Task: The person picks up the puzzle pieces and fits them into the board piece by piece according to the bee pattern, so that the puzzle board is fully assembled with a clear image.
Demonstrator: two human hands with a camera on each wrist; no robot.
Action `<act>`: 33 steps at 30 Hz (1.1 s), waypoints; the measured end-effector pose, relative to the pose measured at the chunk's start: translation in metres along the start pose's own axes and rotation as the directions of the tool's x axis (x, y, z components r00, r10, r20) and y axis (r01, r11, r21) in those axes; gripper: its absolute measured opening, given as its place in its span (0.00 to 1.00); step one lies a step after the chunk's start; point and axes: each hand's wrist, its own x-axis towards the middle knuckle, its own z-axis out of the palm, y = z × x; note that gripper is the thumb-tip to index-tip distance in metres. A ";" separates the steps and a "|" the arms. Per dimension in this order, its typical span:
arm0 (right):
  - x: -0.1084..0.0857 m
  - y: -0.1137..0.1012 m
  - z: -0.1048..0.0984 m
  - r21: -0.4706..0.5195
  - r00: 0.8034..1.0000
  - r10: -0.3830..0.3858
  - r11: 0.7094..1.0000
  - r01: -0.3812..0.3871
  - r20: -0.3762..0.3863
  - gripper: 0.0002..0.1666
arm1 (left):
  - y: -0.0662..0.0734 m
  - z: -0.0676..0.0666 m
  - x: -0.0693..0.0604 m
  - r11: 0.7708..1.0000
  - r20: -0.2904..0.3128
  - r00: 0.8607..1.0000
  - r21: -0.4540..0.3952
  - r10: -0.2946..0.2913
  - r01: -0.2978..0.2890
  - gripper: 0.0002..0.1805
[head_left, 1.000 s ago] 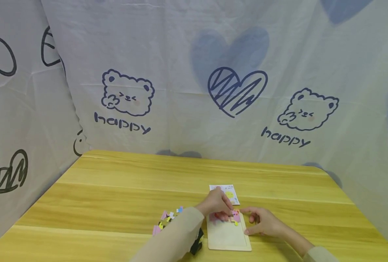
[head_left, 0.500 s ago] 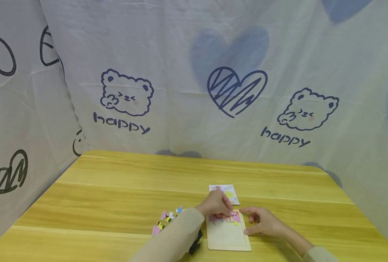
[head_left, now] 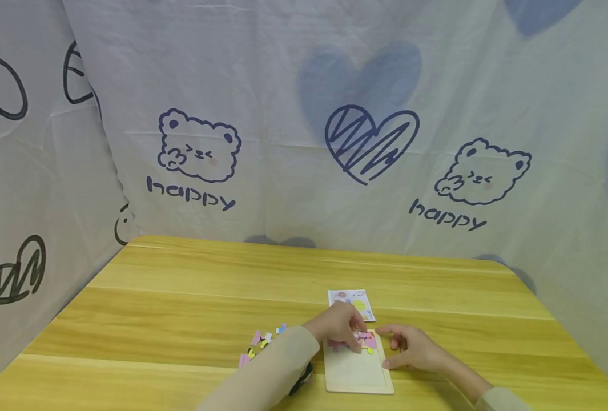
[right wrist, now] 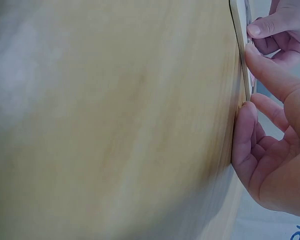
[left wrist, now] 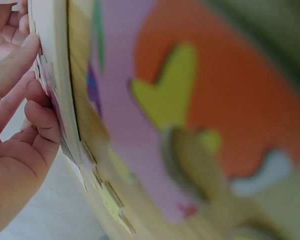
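Note:
A pale wooden puzzle board point(head_left: 355, 374) lies on the table, with several pink and yellow jigsaw pieces point(head_left: 367, 341) along its far end. Over that end is my left hand point(head_left: 338, 326), its thumb and fingertips down at the pieces. In the left wrist view, the left thumb point(left wrist: 15, 65) lies extended against the board; no piece can be made out between the fingers. My right hand point(head_left: 414, 348) rests at the board's right side, thumb and index finger touching the edge apart from each other. Its other fingers point(right wrist: 247, 125) bend loosely near the tabletop.
Loose jigsaw pieces point(head_left: 257, 342) lie left of the board, partly hidden by the left sleeve point(head_left: 268, 371). Beyond the board is a printed picture card point(head_left: 363, 305). A dark object point(head_left: 302, 379) shows under the left forearm. A patterned cloth point(head_left: 283, 142) hangs behind the table.
The left thumb has shifted toward the near side and apart from the index fingertip, uncovering more of the pieces. My right hand and the board stay in place.

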 end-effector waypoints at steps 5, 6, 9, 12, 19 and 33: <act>0.000 -0.001 0.000 -0.004 1.000 0.002 1.000 -0.002 -0.001 0.37 | -0.001 0.000 0.002 0.997 0.004 0.999 0.067 0.046 -0.046 0.14; 0.001 -0.001 0.000 -0.004 1.000 0.004 1.000 -0.004 0.001 0.37 | -0.002 0.000 0.002 0.996 0.005 0.999 0.071 0.051 -0.052 0.14; 0.001 -0.002 0.000 -0.001 1.000 0.012 1.000 -0.012 0.002 0.37 | -0.002 0.000 0.001 0.996 0.010 0.998 0.074 0.055 -0.056 0.13; 0.001 -0.001 0.000 0.001 1.000 0.012 1.000 -0.012 0.000 0.36 | -0.001 -0.001 0.001 0.997 0.015 0.999 0.065 0.048 -0.049 0.14; 0.000 -0.002 0.000 -0.001 1.000 -0.001 1.000 0.001 0.000 0.36 | -0.001 -0.002 0.002 0.994 0.026 0.998 0.092 0.065 -0.067 0.16; 0.000 -0.002 0.001 0.004 1.000 -0.007 1.000 0.007 0.007 0.37 | 0.000 0.001 0.002 0.994 0.036 0.998 0.090 0.057 -0.060 0.14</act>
